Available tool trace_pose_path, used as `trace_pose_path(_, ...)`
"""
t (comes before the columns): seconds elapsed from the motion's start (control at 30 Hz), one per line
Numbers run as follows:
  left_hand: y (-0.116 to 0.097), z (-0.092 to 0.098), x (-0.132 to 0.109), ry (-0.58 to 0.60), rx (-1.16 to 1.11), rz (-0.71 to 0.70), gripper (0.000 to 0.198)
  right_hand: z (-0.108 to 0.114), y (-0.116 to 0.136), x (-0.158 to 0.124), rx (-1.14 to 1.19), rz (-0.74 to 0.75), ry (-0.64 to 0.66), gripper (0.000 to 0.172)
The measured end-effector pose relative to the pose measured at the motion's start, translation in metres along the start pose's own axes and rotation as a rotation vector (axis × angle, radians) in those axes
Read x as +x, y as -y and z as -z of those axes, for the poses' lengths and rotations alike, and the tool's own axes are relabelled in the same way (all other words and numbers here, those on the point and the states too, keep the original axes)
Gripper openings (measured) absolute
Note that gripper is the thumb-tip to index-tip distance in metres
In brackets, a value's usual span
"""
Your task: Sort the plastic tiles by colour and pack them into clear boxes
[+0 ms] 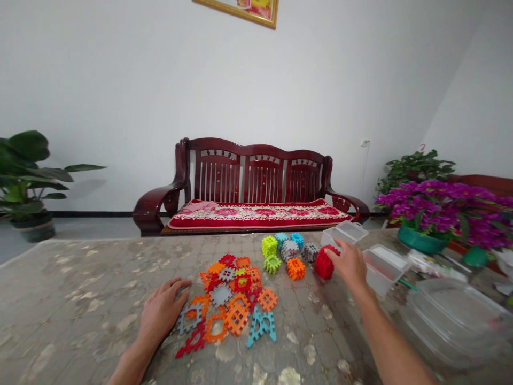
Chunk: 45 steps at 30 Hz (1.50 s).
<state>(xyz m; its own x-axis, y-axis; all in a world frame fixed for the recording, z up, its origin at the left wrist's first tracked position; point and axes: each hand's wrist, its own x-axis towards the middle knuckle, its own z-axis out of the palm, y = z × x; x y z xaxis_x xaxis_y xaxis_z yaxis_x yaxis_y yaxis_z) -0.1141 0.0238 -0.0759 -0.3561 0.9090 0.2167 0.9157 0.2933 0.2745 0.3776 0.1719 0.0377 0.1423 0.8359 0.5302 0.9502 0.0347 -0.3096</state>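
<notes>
Flat plastic interlocking tiles (221, 294) in orange, red, grey and blue lie in a loose heap mid-table. My left hand (162, 307) rests on the tabletop just left of this heap, fingers stretched out and holding nothing. A stack of red interlocking tiles (324, 263) stands to the right, and my right hand (349, 262) has its thumb and fingers at that stack's upper right side. Beside it are sorted stacks: orange tiles (296, 269), dark grey tiles (310, 252), light grey tiles (289, 250), lime tiles (269, 246) and blue tiles (296, 239).
Clear plastic boxes (380, 278) stand right of my right hand, with clear lids (452, 305) nearer me. Purple flowers in a teal pot (422, 240) stand at the right edge. Beyond the patterned table (100, 278) is a wooden bench (260, 176).
</notes>
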Motion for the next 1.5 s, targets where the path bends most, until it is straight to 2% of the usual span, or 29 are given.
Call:
trace_pose_path(0.1, -0.004, 0.004, -0.002, -0.001, -0.008, 0.009, 0.038, -0.014, 0.029, -0.018, 0.234, 0.108, 0.031, 0.04)
trace_pose_path(0.23, -0.01, 0.009, -0.005, 0.01, -0.027, 0.031, 0.036, -0.045, 0.092, -0.058, 0.494, 0.318, 0.325, 0.032)
trace_pose_path(0.3, -0.012, 0.01, -0.006, 0.005, -0.036, 0.038, 0.035, -0.059, 0.127, -0.076, 0.509, 0.395, 0.435, 0.033)
trace_pose_path(0.4, -0.014, 0.012, -0.007, -0.011, -0.052, 0.04, 0.034, -0.077, 0.173, -0.088, 0.444, 0.463, 0.525, 0.038)
trace_pose_path(0.53, -0.015, 0.013, -0.008, 0.004, -0.075, 0.055, 0.033, -0.097, 0.219, -0.082, 0.288, 0.548, 0.595, 0.041)
trace_pose_path(0.67, -0.016, 0.015, -0.008, 0.019, -0.1, 0.063, 0.033, -0.116, 0.247, -0.071, 0.236, 0.622, 0.622, 0.044)
trace_pose_path(0.9, -0.017, 0.017, -0.008, 0.025, -0.119, 0.074, 0.032, -0.131, 0.26, -0.064, 0.132, 0.698, 0.681, 0.04)
trace_pose_path(1.03, -0.017, 0.017, -0.007, 0.044, -0.121, 0.07, 0.032, -0.129, 0.259, -0.068, 0.108, 0.681, 0.67, 0.033)
trace_pose_path(1.17, -0.018, 0.017, -0.008, 0.015, -0.107, 0.066, 0.033, -0.121, 0.254, -0.072, 0.146, 0.66, 0.629, 0.029)
trace_pose_path(1.33, -0.018, 0.016, -0.008, 0.009, -0.106, 0.07, 0.033, -0.1, 0.236, -0.065, 0.249, 0.563, 0.553, 0.032)
trace_pose_path(1.5, -0.017, 0.016, -0.008, -0.006, -0.094, 0.06, 0.032, -0.079, 0.197, -0.054, 0.363, 0.48, 0.565, 0.035)
